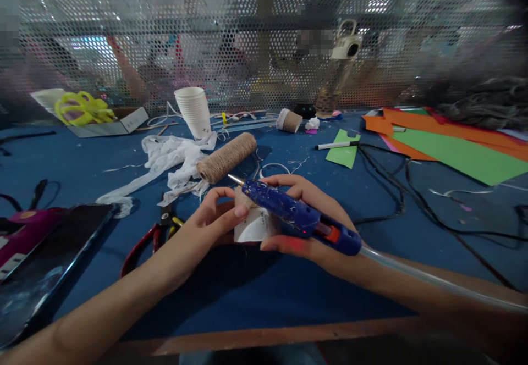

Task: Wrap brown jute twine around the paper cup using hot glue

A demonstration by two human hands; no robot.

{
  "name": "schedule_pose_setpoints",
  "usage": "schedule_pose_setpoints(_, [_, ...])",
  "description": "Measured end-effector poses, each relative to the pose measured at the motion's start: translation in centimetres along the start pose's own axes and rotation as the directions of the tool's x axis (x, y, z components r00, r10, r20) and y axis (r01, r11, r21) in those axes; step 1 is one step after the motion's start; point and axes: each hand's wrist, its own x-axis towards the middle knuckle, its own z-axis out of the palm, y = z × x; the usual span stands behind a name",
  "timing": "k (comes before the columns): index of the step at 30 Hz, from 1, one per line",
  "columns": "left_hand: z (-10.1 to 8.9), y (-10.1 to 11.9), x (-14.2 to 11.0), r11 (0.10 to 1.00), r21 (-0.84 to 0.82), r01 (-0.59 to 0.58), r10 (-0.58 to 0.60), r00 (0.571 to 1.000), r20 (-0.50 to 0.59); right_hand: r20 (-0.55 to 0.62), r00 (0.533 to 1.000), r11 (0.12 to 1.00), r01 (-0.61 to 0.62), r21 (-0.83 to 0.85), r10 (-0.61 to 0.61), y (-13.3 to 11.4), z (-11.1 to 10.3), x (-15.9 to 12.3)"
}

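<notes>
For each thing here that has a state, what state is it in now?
Glue gun: held in right hand, stick in its back, nozzle points left.
White piece: held by left hand.
Twine spool: lying on its side.
Cup stack: upside down.
Marker: capped, lying on green paper.
Pliers: lying flat.

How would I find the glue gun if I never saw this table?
Look at the blue table, near its front edge. The right hand holds the glue gun over a white paper piece. It is dark blue with an orange trigger and metal tip.
</notes>
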Motion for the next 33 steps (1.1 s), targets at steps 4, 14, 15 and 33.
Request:
schedule_pose_setpoints(4, [0.4, 0.2, -0.2, 1.0, 0.008, -0.001, 0.001, 0.998, -0.058, 0.026, 0.999, 0.999, 0.021, 0.037, -0.022, 0.0, 0.0, 0.0])
schedule_pose_setpoints(14, [0.3, 1.3, -0.3, 0.997, -0.064, -0.051, 0.046, 0.995, -0.086, -0.063, 0.972, 0.95, -0.207, 0.232, 0.227, -0.2, -0.1, 0.3])
schedule_pose_setpoints(15, [0.3, 1.3, -0.3, 0.996, -0.07, -0.057, 0.053, 0.997, -0.061, -0.056, 0.97, 0.948, -0.217, 0.233, 0.236, -0.2, 0.0, 0.3])
schedule_pose_setpoints(33, [-0.1, 1.4, -0.3, 0.988, -0.152, 0.019, -0.011, 0.999, 0.054, -0.065, 0.98, 0.973, -0.178, 0.145, 0.189, -0.4, 0.1, 0.3])
